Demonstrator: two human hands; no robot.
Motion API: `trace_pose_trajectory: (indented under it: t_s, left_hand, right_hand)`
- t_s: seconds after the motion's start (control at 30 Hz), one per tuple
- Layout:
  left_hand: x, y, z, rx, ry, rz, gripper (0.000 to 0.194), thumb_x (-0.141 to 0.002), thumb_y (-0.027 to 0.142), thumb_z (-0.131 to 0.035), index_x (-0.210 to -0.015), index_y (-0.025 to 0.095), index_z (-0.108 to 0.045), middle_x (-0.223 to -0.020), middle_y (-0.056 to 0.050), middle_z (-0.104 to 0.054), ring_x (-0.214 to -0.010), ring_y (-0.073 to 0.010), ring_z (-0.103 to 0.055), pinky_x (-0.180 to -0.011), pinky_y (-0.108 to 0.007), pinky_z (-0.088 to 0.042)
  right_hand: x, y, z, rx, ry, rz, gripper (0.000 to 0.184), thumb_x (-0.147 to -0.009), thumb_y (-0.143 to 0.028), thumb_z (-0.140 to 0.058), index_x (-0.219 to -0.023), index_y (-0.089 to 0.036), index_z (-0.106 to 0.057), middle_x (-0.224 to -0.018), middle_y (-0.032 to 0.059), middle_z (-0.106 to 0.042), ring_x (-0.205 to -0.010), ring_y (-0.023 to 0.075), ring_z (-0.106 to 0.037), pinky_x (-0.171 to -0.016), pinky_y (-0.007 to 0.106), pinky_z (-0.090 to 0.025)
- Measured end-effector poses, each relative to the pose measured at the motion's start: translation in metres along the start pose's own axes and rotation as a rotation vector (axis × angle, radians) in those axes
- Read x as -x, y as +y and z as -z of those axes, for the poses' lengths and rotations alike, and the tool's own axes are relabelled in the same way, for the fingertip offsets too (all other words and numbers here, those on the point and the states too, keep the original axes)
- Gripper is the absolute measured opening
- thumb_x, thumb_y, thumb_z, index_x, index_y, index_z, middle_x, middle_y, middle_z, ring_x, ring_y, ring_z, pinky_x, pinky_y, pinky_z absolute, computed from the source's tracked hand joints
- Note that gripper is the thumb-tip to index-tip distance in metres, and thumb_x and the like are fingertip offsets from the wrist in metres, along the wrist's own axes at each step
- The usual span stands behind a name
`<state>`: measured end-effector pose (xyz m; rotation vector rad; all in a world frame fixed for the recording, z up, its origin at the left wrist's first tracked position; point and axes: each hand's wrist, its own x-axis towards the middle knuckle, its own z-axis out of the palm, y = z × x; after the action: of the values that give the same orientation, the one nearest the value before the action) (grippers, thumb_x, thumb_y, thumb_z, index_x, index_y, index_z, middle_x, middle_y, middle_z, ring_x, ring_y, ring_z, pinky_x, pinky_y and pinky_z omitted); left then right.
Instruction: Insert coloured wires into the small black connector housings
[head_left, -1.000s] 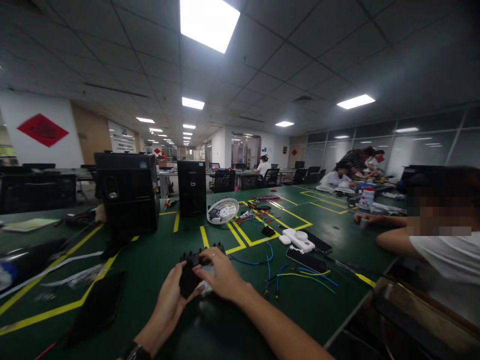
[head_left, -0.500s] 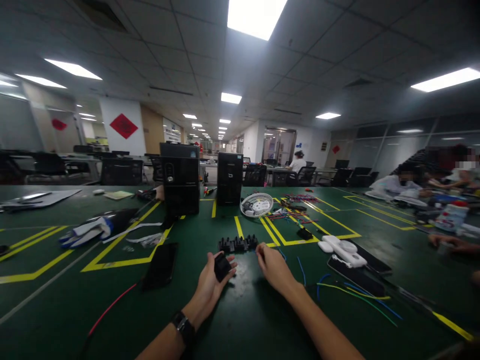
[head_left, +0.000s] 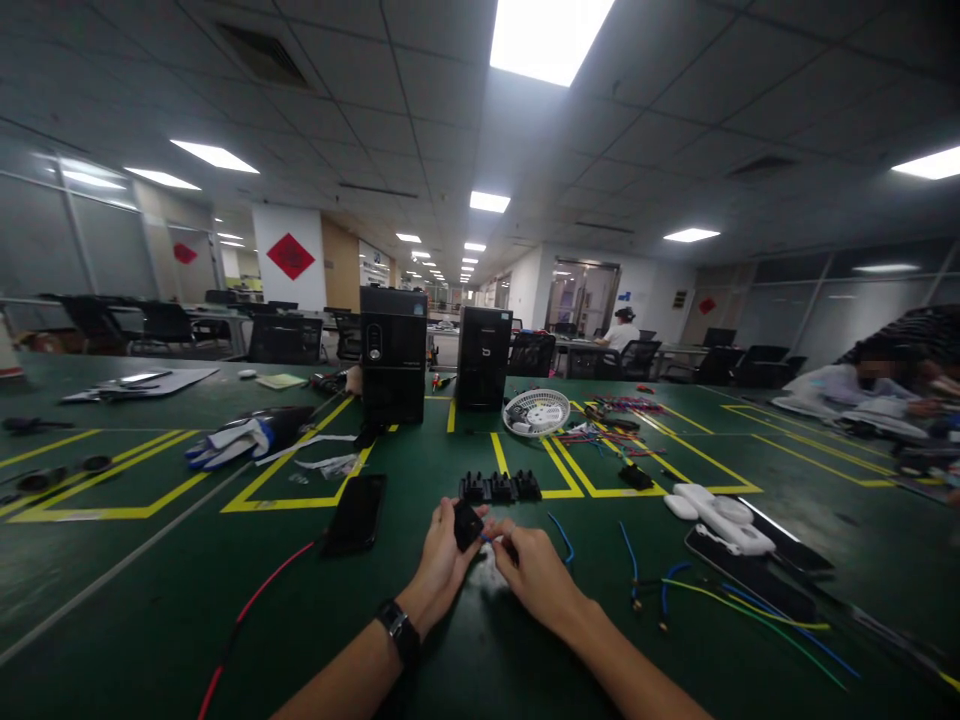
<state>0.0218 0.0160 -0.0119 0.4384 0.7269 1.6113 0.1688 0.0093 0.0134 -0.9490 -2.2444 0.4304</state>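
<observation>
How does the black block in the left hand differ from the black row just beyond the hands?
The black block is held up in the left hand, while the black row rests on the green table. The black block is one compact piece; the black row is wider, with three similar units side by side. Both are black.

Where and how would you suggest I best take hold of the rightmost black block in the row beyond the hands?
I'd probably pinch the low body of the rightmost black block with the right hand, coming from the right: prongs stick up on top, and the neighbouring block crowds its left side.
</observation>
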Motion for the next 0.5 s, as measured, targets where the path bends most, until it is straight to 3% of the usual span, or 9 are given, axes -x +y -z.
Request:
trace_pose_trajectory:
  t_s: [0.1,0.23,0.3,0.5]
  left_hand:
    - [0.0,-0.0008,0.0009,-0.046,-0.036,-0.02,0.027,-0.087,0.036,-0.057,-0.105,0.022,-0.043,-0.1,-0.014,-0.068,-0.093,-0.0233,-0.068,-0.087,-0.044,-0.052]
    - [-0.0002,-0.0031,0.0024,-0.18,-0.088,-0.109,0.058,-0.071,0.02,-0.075,-0.119,0.023,-0.043,-0.114,-0.013,-0.064,-0.104,-0.0216,-0.064,-0.097,-0.041,-0.045]
    - [-0.0006,-0.0039,0.004,-0.279,-0.106,-0.172,0.066,-0.07,0.019,-0.076,-0.126,0.024,-0.041,-0.118,-0.013,-0.062,-0.107,-0.0217,-0.062,-0.101,-0.041,-0.042]
    - [0.0052,0.0003,0.0027,-0.484,-0.121,-0.281,0.068,-0.077,0.031,-0.067,-0.135,0.024,-0.032,-0.121,-0.013,-0.061,-0.105,-0.0217,-0.064,-0.1,-0.044,-0.042]
  right_hand:
    - [0.0006,-0.001,-0.0013,-0.017,0.006,-0.011,0.017,-0.091,-0.017,-0.044,-0.093,-0.019,-0.061,-0.073,0.0008,-0.065,-0.062,0.014,-0.059,-0.06,0.022,-0.038]
    - [-0.0004,0.0022,-0.0028,-0.041,0.032,-0.073,0.016,-0.09,-0.018,-0.046,-0.089,-0.018,-0.062,-0.062,-0.0015,-0.061,-0.055,0.0127,-0.056,-0.054,0.021,-0.033]
    - [-0.0018,0.0035,-0.0032,-0.053,0.038,-0.103,0.016,-0.089,-0.018,-0.047,-0.085,-0.017,-0.062,-0.06,-0.0017,-0.06,-0.054,0.0124,-0.055,-0.052,0.021,-0.032]
    - [-0.0025,-0.0021,-0.0065,-0.075,0.043,-0.114,0.016,-0.089,-0.018,-0.046,-0.087,-0.017,-0.062,-0.064,-0.001,-0.062,-0.055,0.0117,-0.056,-0.053,0.02,-0.034]
